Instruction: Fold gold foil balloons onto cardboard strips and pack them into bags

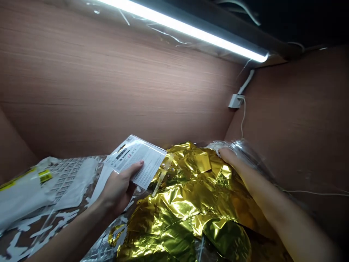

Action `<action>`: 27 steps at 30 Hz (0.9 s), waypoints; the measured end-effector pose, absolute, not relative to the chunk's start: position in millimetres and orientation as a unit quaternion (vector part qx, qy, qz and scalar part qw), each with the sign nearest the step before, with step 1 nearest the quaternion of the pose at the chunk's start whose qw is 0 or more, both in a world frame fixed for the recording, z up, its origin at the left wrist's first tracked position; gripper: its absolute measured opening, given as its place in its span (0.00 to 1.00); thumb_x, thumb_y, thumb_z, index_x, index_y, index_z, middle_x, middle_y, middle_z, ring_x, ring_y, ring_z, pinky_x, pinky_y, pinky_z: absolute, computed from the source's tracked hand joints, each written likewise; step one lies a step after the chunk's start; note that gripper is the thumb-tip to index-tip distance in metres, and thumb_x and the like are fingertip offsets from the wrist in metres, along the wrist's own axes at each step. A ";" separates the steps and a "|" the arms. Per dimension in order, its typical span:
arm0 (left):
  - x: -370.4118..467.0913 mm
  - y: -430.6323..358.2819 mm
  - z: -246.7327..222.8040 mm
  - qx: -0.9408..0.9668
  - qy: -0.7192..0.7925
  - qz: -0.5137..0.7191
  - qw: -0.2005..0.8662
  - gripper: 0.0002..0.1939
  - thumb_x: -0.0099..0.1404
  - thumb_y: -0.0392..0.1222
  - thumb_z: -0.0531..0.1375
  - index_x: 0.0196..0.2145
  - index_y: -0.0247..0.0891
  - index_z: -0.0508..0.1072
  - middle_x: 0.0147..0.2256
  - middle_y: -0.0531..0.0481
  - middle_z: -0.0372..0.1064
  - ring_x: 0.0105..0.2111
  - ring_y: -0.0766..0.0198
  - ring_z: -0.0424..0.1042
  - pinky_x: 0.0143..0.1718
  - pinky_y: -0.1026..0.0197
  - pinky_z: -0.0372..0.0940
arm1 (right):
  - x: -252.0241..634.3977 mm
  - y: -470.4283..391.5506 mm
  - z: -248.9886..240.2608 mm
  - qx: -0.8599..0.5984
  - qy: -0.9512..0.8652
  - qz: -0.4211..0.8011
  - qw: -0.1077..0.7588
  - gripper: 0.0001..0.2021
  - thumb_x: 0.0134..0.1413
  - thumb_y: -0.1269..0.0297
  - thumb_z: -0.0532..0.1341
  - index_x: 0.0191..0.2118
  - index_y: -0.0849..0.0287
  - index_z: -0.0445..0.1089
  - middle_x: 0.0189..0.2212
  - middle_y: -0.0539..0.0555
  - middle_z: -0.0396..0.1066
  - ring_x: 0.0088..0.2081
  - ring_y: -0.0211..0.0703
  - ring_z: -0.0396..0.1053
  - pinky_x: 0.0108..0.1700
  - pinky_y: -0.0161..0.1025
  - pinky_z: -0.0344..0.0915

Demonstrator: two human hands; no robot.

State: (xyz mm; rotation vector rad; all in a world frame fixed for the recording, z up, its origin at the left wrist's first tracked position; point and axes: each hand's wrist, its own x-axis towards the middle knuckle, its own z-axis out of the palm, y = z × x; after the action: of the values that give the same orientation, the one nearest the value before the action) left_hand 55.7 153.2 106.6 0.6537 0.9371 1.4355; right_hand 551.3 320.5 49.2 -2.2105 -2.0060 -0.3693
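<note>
My left hand (120, 185) grips a white printed packaging card (145, 158), thumb on top and fingers underneath. The card has small text, a barcode corner and a hang slot, and tilts over the gold foil. At the back right, my right hand (225, 154) reaches to a heap of clear plastic bags (238, 147); its fingers are mostly hidden, so their grip is unclear. Between my arms spreads a heap of shiny gold foil balloons (188, 203), flat and crumpled. A clear strip (163, 174) lies beside the card's right edge.
White plastic packages (68, 178) with yellow labels lie at left, near white paper scraps (38, 229). Wooden panels (122, 83) enclose the back and right. A lit tube lamp (191, 32) hangs above; a socket (236, 101) with a cord sits in the corner.
</note>
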 end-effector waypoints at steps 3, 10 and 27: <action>53.4 153.2 108.3 0.265 0.387 0.612 0.637 0.07 0.64 0.30 0.66 0.40 0.23 0.79 0.38 0.35 0.80 0.29 0.59 0.79 0.30 0.61 0.78 | 549.8 315.6 49.9 -0.729 -0.671 -0.132 0.033 0.09 0.57 0.75 0.59 0.35 0.65 0.79 0.39 0.65 0.76 0.41 0.49 0.73 0.44 0.39 0.63; 52.8 151.6 113.6 0.210 0.328 0.612 0.688 0.10 0.67 0.29 0.62 0.45 0.23 0.77 0.46 0.32 0.78 0.34 0.58 0.81 0.38 0.60 0.79 | 539.8 297.6 70.6 -0.721 -0.649 -0.210 0.125 0.17 0.62 0.77 0.51 0.49 0.60 0.75 0.48 0.65 0.73 0.42 0.49 0.72 0.43 0.42 0.65; 58.2 139.7 115.8 0.218 0.320 0.593 0.706 0.12 0.66 0.29 0.63 0.47 0.23 0.76 0.46 0.30 0.78 0.34 0.57 0.81 0.38 0.60 0.79 | 297.2 155.7 155.7 -0.233 -0.608 0.292 0.700 0.15 0.55 0.63 0.72 0.41 0.55 0.64 0.35 0.49 0.76 0.30 0.38 0.76 0.35 0.38 0.78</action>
State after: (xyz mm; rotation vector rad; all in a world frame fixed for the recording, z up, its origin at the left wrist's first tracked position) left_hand 58.2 139.7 115.8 0.4842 0.7118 1.3167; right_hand 297.2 155.7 155.7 -0.5184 -1.3544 0.6515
